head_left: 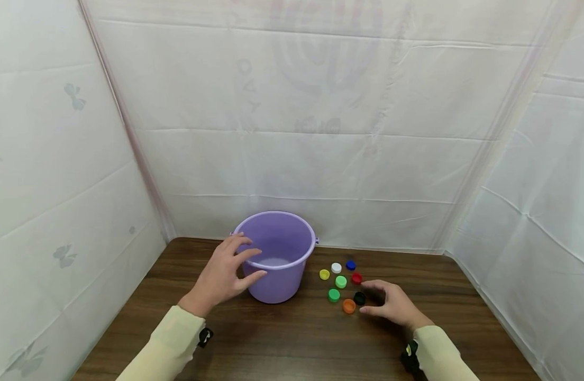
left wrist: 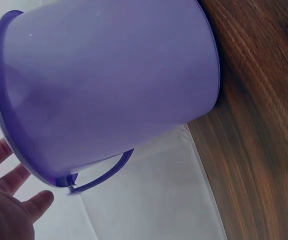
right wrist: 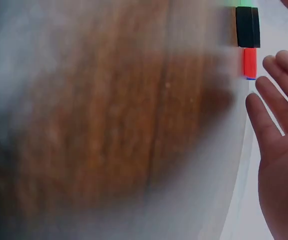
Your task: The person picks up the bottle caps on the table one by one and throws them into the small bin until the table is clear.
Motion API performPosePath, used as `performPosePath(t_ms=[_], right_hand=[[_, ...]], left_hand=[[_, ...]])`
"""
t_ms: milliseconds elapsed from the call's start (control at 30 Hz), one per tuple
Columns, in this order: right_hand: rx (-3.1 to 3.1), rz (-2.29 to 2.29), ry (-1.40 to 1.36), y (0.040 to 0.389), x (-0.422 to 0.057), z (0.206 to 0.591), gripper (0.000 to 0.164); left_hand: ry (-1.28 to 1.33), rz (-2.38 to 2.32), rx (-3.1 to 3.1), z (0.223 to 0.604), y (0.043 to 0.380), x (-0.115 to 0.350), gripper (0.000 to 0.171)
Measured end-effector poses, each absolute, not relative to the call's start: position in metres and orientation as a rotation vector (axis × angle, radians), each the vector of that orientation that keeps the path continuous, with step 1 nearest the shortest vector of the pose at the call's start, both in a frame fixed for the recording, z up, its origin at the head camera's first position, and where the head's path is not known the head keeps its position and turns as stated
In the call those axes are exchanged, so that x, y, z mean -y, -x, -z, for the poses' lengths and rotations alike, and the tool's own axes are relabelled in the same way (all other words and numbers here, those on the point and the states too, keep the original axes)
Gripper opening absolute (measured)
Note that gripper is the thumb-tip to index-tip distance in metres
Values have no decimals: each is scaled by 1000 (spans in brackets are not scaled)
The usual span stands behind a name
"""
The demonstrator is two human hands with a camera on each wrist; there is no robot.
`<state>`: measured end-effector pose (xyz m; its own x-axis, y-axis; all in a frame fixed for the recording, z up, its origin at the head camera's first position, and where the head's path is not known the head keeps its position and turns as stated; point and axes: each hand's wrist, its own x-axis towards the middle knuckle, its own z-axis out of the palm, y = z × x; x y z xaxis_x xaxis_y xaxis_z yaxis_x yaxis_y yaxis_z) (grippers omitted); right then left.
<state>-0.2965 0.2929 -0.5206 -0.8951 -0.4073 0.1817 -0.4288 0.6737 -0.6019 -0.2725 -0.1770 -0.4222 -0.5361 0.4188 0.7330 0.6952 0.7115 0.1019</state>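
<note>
A purple plastic bucket (head_left: 275, 286) stands upright with its mouth facing up. My left hand (head_left: 219, 274) is at its left side, fingers spread and overlapping the rim in the head view. In the left wrist view, the thumb is near the bucket's handle (left wrist: 106, 176). My right hand (head_left: 393, 305) hovers low at the right of the bottle caps, thumb and fingers apart around the black cap (head_left: 359, 298). The red cap (head_left: 356, 278) lies by its fingertips, the orange cap (head_left: 349, 306) near the thumb. Nothing shows in its grasp.
Nearby lie a yellow cap (head_left: 324, 274), a white cap (head_left: 336, 268), a blue cap (head_left: 351, 265), a light green cap (head_left: 341, 281) and a darker green cap (head_left: 334, 295). White sheeting (head_left: 320, 159) encloses the wooden table (head_left: 282, 344) behind and on both sides.
</note>
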Motion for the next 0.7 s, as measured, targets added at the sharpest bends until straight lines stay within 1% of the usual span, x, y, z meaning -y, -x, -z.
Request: performPosePath(t_ms=[167, 333, 700], right_hand=[[2822, -1093, -746, 298, -292, 523, 59], [2835, -1108, -733, 298, -289, 523, 55], [2867, -1129, -709, 302, -290, 523, 47]], left_hand=[[862, 529, 2179, 422, 272, 173, 37], [863, 531, 2159, 422, 272, 172, 30], [840, 530, 2156, 425, 271, 170, 27]])
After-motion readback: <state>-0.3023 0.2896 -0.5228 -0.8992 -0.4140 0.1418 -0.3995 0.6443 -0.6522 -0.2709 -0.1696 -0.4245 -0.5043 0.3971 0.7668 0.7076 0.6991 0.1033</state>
